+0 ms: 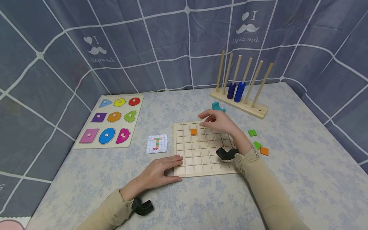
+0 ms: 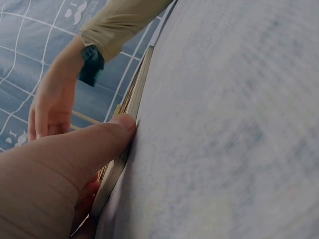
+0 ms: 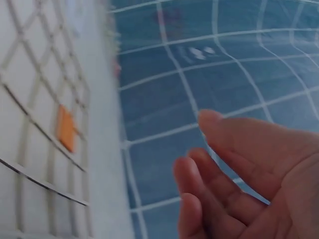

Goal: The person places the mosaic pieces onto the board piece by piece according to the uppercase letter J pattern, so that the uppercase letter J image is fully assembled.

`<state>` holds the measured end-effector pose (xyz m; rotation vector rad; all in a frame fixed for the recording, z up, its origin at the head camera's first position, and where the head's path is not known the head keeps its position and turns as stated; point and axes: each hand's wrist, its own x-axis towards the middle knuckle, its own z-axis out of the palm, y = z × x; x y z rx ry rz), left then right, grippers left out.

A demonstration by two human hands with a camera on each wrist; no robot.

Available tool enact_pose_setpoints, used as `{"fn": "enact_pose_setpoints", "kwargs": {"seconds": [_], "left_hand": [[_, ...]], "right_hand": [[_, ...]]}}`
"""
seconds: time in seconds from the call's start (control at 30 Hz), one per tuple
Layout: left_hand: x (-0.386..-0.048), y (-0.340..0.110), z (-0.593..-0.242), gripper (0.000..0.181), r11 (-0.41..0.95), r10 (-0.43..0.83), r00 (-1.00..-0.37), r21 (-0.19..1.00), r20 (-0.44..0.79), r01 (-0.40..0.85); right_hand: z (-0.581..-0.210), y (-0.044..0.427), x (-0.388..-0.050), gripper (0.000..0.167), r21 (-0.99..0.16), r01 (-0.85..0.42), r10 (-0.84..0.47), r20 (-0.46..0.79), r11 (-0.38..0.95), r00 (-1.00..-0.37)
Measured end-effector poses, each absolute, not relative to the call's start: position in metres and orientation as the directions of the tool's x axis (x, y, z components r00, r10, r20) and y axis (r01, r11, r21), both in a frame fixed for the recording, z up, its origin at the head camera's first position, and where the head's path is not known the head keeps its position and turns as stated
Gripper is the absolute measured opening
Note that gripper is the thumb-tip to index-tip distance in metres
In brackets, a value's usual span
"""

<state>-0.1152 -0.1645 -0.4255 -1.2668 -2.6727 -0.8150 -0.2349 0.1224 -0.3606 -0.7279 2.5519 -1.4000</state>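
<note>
A square wooden grid board (image 1: 198,161) lies flat on the table, and one orange tile (image 1: 194,131) sits in a cell near its far left corner. My left hand (image 1: 158,171) rests at the board's near left corner, fingers extended over the left edge. In the left wrist view its thumb (image 2: 107,134) touches the board's side edge. Over the board's far part hovers my right hand (image 1: 219,123), fingers loosely bent. Nothing shows between thumb and fingers in the right wrist view. Left of the board lies a pattern card (image 1: 157,143) with a J-like coloured figure.
Right of the board lie two green pieces (image 1: 252,132) and a loose orange tile (image 1: 264,151). A teal curved piece (image 1: 218,106) is behind the right hand. Farther back stands a wooden peg rack (image 1: 258,112) with blue beads. A knobbed shape puzzle (image 1: 133,126) lies at left.
</note>
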Motion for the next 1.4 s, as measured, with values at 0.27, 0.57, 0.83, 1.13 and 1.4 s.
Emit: {"fn": "enact_pose_setpoints", "kwargs": {"seconds": [0.27,0.57,0.83,1.13,1.4], "left_hand": [[-0.115,-0.165,-0.426,0.057,0.520,0.698,-0.656,0.427,0.287,0.740],[-0.116,-0.165,-0.427,0.057,0.516,0.701,-0.651,0.423,0.292,0.745],[-0.116,-0.165,-0.427,0.057,0.507,0.702,-0.643,0.419,0.307,0.753],[-0.116,-0.165,-0.427,0.057,0.501,0.700,-0.639,0.418,0.319,0.758],[-0.116,-0.165,-0.427,0.057,0.502,0.704,-0.637,0.414,0.314,0.759]], "right_hand": [[-0.334,0.169,-0.231,0.040,-0.876,-0.309,-0.467,0.111,0.371,-0.877],[-0.326,0.208,-0.223,0.037,-0.898,-0.264,-0.433,0.095,0.350,-0.896],[-0.331,0.235,-0.221,0.036,-0.899,-0.246,-0.408,0.085,0.362,-0.909],[-0.344,0.264,-0.221,0.033,-0.917,-0.223,-0.397,0.080,0.329,-0.914],[-0.358,0.284,-0.221,0.037,-0.904,-0.163,-0.360,0.010,0.396,-0.933]]}}
